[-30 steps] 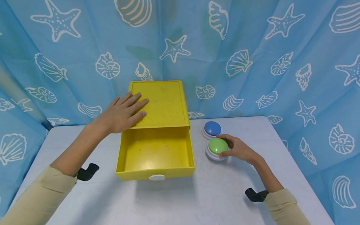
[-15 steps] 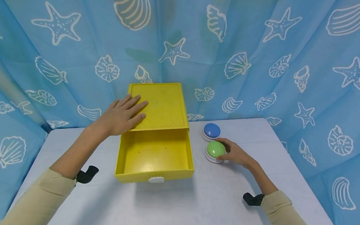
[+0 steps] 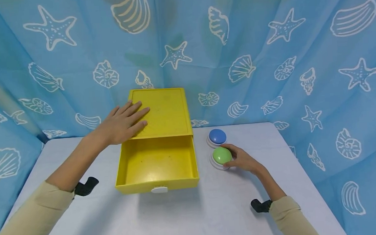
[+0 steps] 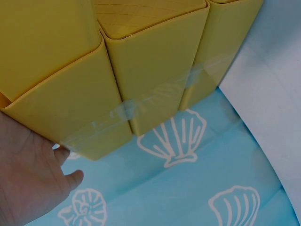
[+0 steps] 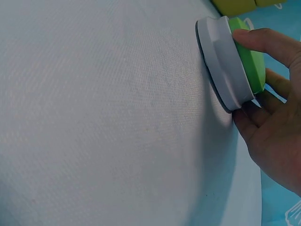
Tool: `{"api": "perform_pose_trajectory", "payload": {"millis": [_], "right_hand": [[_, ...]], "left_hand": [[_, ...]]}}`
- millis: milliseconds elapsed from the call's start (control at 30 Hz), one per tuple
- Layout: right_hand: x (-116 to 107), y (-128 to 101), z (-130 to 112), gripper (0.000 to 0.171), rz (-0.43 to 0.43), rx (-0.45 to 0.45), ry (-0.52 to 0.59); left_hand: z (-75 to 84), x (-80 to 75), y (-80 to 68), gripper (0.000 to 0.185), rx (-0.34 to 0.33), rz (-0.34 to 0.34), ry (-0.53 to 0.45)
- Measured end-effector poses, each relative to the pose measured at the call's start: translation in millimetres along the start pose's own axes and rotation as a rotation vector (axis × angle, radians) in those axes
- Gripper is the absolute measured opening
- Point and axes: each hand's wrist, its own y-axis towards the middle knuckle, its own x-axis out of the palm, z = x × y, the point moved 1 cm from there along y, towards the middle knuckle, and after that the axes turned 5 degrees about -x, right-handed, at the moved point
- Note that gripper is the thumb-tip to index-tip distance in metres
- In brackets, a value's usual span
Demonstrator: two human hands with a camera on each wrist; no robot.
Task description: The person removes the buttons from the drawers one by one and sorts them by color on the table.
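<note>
Watching from my station, I saw the left hand point(image 3: 121, 124) lying flat, fingers straight, on the top of the yellow box point(image 3: 162, 113) at the centre of the frame, probably to keep it from sliding while its drawer point(image 3: 157, 165) stood pulled out toward the lower edge. The right hand point(image 3: 242, 159) curled around the green button point(image 3: 221, 155), right of the drawer, thumb and fingers grasping its white base. The blue button point(image 3: 217, 136) sat just above it. Whether the green button had left the table point(image 3: 193, 216), I could not tell.

White table point(image 3: 187, 217) bears yellow drawer box point(image 3: 157, 147), two buttons point(image 3: 219, 149)
</note>
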Motion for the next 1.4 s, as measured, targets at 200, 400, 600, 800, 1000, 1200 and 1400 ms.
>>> {"api": "perform_pose_trajectory", "payload": {"millis": [200, 400, 600, 800, 1000, 1200, 1400], "right_hand": [[-1.6, -1.0, -1.5, 0.082, 0.004, -0.014, -0.028], [-0.6, -8.9, -18.0, 0.061, 0.174, -0.095, -0.103], [9.3, -17.7, -57.3, 0.033, 0.340, -0.236, 0.065], [24.7, -31.5, -111.9, 0.027, 0.388, -0.309, 0.138], [45.2, -49.7, -162.2, 0.027, 0.384, -0.423, 0.157], [65.8, -67.0, -196.6, 0.029, 0.360, -0.467, 0.176], [89.0, -80.1, -215.1, 0.024, 0.260, -0.456, 0.191]], "left_hand": [[0.4, 0.1, 0.3, 0.066, 0.004, -0.019, 0.007], [1.9, 1.9, 2.5, 0.065, 0.015, -0.018, -0.004], [3.1, 1.4, 3.0, 0.064, 0.014, -0.012, -0.006], [2.8, 0.6, 3.8, 0.063, 0.014, 0.001, -0.020], [2.0, -0.5, 1.6, 0.064, 0.010, 0.005, -0.016], [0.2, -1.7, -0.7, 0.064, 0.005, 0.004, -0.019], [-1.3, -0.2, -0.6, 0.066, 0.004, -0.007, -0.014]]}}
